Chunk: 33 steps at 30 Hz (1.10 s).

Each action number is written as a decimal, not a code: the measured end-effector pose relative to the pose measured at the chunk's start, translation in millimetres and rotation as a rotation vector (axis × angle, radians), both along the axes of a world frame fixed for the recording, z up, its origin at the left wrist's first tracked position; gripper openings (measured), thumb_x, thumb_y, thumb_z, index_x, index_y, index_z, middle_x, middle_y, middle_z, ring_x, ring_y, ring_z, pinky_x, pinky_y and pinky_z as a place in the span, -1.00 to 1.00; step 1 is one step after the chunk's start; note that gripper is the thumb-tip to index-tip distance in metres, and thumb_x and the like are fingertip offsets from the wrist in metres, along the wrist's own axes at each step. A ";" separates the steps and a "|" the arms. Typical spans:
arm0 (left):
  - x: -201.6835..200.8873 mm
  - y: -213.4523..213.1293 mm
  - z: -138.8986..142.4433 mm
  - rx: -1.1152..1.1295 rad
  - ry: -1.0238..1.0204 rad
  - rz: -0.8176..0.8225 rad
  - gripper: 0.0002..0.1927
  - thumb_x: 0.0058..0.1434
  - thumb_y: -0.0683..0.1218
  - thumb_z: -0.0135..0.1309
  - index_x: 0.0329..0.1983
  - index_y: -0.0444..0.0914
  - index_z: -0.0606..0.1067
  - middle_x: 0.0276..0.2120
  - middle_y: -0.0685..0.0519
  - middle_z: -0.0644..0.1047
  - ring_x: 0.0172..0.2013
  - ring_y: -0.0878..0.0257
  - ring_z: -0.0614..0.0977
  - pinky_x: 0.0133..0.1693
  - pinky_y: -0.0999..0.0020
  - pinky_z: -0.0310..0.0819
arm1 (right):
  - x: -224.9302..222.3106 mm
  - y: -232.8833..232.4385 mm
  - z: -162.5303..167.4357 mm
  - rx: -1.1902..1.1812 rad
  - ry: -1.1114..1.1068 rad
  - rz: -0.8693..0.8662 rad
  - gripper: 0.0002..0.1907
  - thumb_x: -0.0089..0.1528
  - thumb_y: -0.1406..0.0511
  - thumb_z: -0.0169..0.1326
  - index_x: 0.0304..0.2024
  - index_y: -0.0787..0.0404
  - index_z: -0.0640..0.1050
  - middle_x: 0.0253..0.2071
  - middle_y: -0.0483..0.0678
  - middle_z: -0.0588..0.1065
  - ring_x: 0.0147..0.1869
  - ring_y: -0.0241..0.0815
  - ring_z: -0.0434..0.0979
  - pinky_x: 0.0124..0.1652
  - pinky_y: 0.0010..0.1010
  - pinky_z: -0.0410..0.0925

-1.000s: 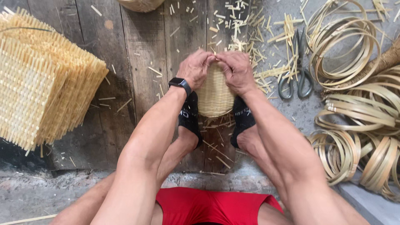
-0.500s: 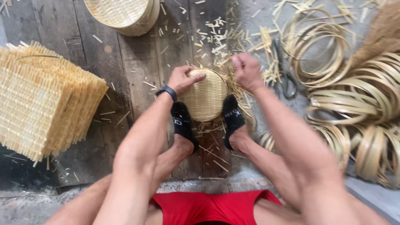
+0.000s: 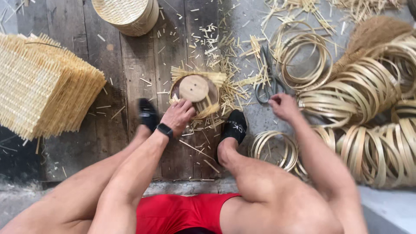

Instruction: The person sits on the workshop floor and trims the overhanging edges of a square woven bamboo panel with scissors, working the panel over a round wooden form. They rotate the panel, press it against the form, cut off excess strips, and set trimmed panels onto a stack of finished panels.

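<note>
A small woven bamboo basket (image 3: 196,93) stands on the wooden planks between my feet, with a round wooden mould disc showing inside it. My left hand (image 3: 178,116), with a black watch on the wrist, grips the basket's near rim. My right hand (image 3: 282,106) is off the basket, reaching right over the grey floor, fingers curled, close to the handles of grey scissors (image 3: 265,86). I cannot tell if it touches them.
A stack of flat woven bamboo mats (image 3: 41,95) lies at the left. A finished round basket (image 3: 126,14) sits at the top. Many bamboo hoops (image 3: 368,108) are piled at the right, and several lie by my right foot (image 3: 273,147). Bamboo offcuts litter the floor.
The basket was turned so its open end with the wooden disc faces up. My right hand left the basket and moved right toward the scissors. My left hand stayed on the basket.
</note>
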<state>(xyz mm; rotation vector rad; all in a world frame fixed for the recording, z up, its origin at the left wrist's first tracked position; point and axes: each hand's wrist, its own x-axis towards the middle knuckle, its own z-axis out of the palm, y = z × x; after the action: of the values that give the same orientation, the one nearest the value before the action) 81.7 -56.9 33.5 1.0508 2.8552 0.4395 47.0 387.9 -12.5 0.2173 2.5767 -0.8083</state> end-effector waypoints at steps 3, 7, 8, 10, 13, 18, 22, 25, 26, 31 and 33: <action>9.0 -13.8 -16.2 -0.057 -0.185 0.098 -0.50 -0.20 -0.16 0.21 -0.12 -0.22 0.40 -0.13 -0.05 0.43 0.03 -0.02 0.45 0.05 0.06 0.34 | -1.4 -5.4 -54.0 0.177 0.434 0.040 -0.50 0.17 0.13 0.34 0.00 0.35 0.57 -0.10 0.23 0.56 -0.01 0.18 0.57 -0.01 -0.11 0.42; -6.7 -8.3 -23.1 -0.022 -0.291 0.510 -0.50 -0.04 -0.13 0.19 0.01 -0.22 0.36 -0.04 -0.09 0.40 0.11 -0.04 0.41 0.18 0.03 0.30 | -30.0 -21.9 -76.0 0.195 0.409 -0.192 -0.28 -0.03 0.13 0.45 0.03 0.39 0.47 -0.13 0.24 0.53 -0.05 0.24 0.55 -0.07 -0.06 0.40; -11.5 0.4 -24.7 0.005 -0.261 0.636 -0.47 -0.04 -0.10 0.20 0.03 -0.23 0.36 0.01 -0.13 0.39 0.13 -0.07 0.39 0.23 0.01 0.28 | -35.6 -23.4 -79.8 0.156 0.281 -0.297 -0.25 -0.04 0.15 0.44 0.07 0.38 0.44 -0.15 0.21 0.54 -0.06 0.20 0.56 -0.05 -0.06 0.41; -33.5 21.9 -31.9 0.222 -0.146 0.837 -0.11 -0.04 0.05 0.31 0.32 -0.36 0.23 0.20 -0.35 0.25 0.21 -0.24 0.27 0.21 -0.14 0.12 | -48.9 -26.6 -82.5 0.144 0.080 -0.352 -0.25 -0.04 0.20 0.45 0.08 0.38 0.42 -0.16 0.19 0.54 -0.06 0.16 0.57 -0.03 -0.09 0.41; -62.8 49.1 -43.1 0.132 -0.154 0.945 0.31 -0.26 0.37 0.48 0.42 -0.26 0.09 0.23 -0.34 0.19 0.22 -0.26 0.22 0.16 -0.34 -0.01 | -59.6 -32.6 -81.3 -0.093 -0.178 -0.324 -0.44 0.03 0.28 0.38 0.00 0.40 0.48 -0.18 0.19 0.55 -0.09 0.10 0.58 -0.07 -0.16 0.44; -73.6 43.4 -48.0 0.198 -0.044 0.757 0.21 -0.20 0.24 0.42 0.49 -0.12 0.09 0.21 -0.22 0.25 0.23 -0.18 0.28 0.22 -0.19 0.15 | -25.3 -37.2 -57.9 -0.998 -0.501 -0.556 -0.69 0.13 0.29 0.33 -0.18 0.26 0.51 -0.34 -0.02 0.51 -0.28 -0.16 0.53 -0.28 -0.34 0.43; -79.0 36.2 -50.8 0.156 -0.107 0.565 0.24 -0.24 0.21 0.40 0.53 -0.09 0.08 0.19 -0.21 0.26 0.21 -0.16 0.31 0.23 -0.16 0.15 | 5.7 -68.7 -37.4 -0.936 -0.295 -0.611 -0.71 0.24 0.20 0.33 -0.30 0.23 0.50 -0.48 -0.08 0.43 -0.47 -0.27 0.42 -0.49 -0.42 0.32; -80.3 31.1 -50.8 0.095 -0.146 0.453 0.29 -0.24 0.22 0.45 0.52 -0.03 0.00 0.26 -0.19 0.23 0.22 -0.19 0.27 0.26 -0.19 0.14 | 12.5 -91.2 -11.5 -0.534 -0.154 -0.513 -0.59 0.17 0.08 0.31 -0.34 0.27 0.47 -0.54 -0.01 0.43 -0.53 -0.19 0.44 -0.51 -0.36 0.33; -79.1 30.1 -50.2 0.086 -0.130 0.494 0.32 -0.32 0.21 0.47 0.49 -0.03 0.00 0.27 -0.22 0.20 0.25 -0.20 0.24 0.25 -0.22 0.10 | 10.5 -97.0 -2.1 -0.371 -0.114 -0.417 -0.53 0.14 0.05 0.32 -0.34 0.30 0.45 -0.54 0.02 0.44 -0.52 -0.15 0.47 -0.47 -0.32 0.36; -52.2 40.1 -46.1 0.240 -0.254 0.869 0.35 -0.26 0.18 0.55 0.51 -0.17 0.00 0.29 -0.36 0.08 0.29 -0.33 0.11 0.24 -0.29 0.03 | -13.3 -132.8 19.0 0.080 0.212 0.178 -0.44 0.16 -0.05 0.26 -0.24 0.32 0.48 -0.36 0.09 0.46 -0.29 0.05 0.50 -0.26 -0.12 0.40; -48.3 45.7 -48.2 0.278 -0.220 0.842 0.27 -0.22 0.11 0.51 0.50 -0.19 0.05 0.30 -0.35 0.10 0.30 -0.34 0.13 0.27 -0.21 0.10 | -29.5 -147.1 10.4 0.257 0.462 0.404 -0.36 0.10 -0.09 0.28 -0.22 0.36 0.49 -0.31 0.16 0.46 -0.21 0.15 0.50 -0.24 -0.08 0.42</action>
<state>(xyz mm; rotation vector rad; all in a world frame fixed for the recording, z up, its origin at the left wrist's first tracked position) 33.3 -11.3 -14.7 -0.2512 2.9355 0.9360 17.5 240.8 -2.1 -0.4566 2.9994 -0.4094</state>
